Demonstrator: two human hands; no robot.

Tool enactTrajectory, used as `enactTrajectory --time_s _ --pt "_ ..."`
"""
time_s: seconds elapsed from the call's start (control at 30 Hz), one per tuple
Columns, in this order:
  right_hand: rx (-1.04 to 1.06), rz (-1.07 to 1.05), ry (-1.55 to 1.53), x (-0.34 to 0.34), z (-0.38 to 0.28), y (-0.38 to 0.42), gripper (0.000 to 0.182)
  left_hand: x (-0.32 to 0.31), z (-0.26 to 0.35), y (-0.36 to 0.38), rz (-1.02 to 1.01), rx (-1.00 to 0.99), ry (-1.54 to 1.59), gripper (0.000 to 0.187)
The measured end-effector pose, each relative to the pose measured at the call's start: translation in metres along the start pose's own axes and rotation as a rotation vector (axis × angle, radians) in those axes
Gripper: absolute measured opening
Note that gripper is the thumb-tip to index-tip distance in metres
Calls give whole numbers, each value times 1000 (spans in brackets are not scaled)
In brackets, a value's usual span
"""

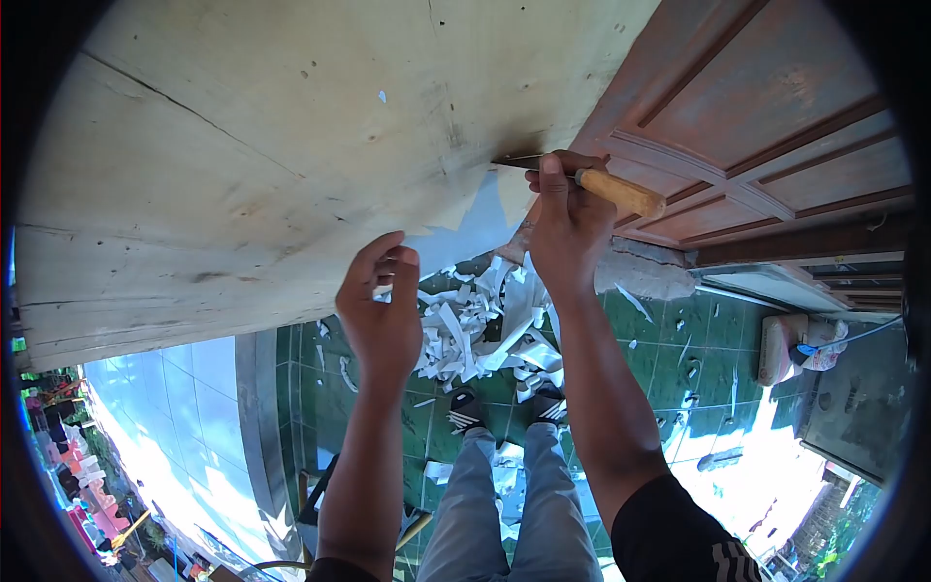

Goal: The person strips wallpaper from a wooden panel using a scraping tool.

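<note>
My right hand [572,209] is closed round a putty knife [621,192] with a wooden handle. Its thin dark blade lies against the pale wooden surface [272,116], close to a dark smudge. Just below the blade is a light blue-grey patch [475,221] of covering with a ragged upper edge. To the left of that patch I hold up my left hand [381,306], its fingers bent and slightly apart, with nothing visible in them.
A heap of white peeled strips [475,330] lies on the green tiled floor [659,359] before my sandalled feet [466,409]. At right rises a brown panelled door [747,126]. A bag-like bundle [782,349] with a blue cord sits near the wall.
</note>
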State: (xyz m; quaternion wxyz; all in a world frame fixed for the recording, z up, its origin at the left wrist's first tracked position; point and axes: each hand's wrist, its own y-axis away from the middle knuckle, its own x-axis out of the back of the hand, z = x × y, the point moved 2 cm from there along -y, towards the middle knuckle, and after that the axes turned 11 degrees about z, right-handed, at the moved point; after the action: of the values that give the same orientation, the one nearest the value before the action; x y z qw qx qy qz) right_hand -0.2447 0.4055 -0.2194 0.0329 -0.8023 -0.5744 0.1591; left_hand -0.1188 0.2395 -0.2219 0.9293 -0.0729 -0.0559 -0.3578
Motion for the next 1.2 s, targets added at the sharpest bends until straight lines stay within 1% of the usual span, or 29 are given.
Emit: enactTrajectory --time_s 0.03,0.07,0.17,0.2,0.3,0.33,0.43,0.47,0.57,0.6,0.7,0.77,0.87,0.97,1.1,1.13,1.2 --pt "-6 -2 21 -2 5 0 22 -17 -15 3 -42 173 128 25" --pt "-13 -4 40 -2 13 2 22 -30 -26 4 -83 275 121 27" --pt "25 -28 70 -2 11 0 21 -61 -33 1 -118 441 141 31" --pt "69 33 -70 -8 6 4 20 -67 -34 -2 -128 421 131 31" --pt "87 -94 264 -9 27 9 15 -76 -32 -7 -151 378 110 33" --pt "-7 -150 355 -7 28 13 13 -76 -29 -8 -155 370 107 33" --pt "171 46 -30 -16 11 16 15 -77 -23 -19 -162 345 101 33" --pt "142 78 -134 -15 5 15 14 -76 -23 -21 -165 346 96 33" --pt "9 -105 165 -4 36 12 9 -74 -25 -26 -184 383 80 33" --pt "5 -113 192 -5 31 13 9 -75 -24 -27 -187 377 88 33" --pt "159 18 -53 -5 14 12 20 -78 -28 -28 -184 360 99 34" --pt "100 4 -18 -3 21 15 17 -81 -30 -29 -191 351 89 34" --pt "63 -34 16 -2 29 14 11 -87 -32 -30 -189 336 147 34" --pt "89 -9 -87 -3 16 11 11 -91 -31 -28 -216 348 156 32" --pt "16 -52 1 -4 22 13 13 -93 -30 -29 -201 365 141 30" --pt "55 0 -72 -4 14 12 14 -94 -32 -29 -201 365 143 31" --pt "42 -50 53 -5 28 10 14 -93 -31 -28 -203 388 136 31"
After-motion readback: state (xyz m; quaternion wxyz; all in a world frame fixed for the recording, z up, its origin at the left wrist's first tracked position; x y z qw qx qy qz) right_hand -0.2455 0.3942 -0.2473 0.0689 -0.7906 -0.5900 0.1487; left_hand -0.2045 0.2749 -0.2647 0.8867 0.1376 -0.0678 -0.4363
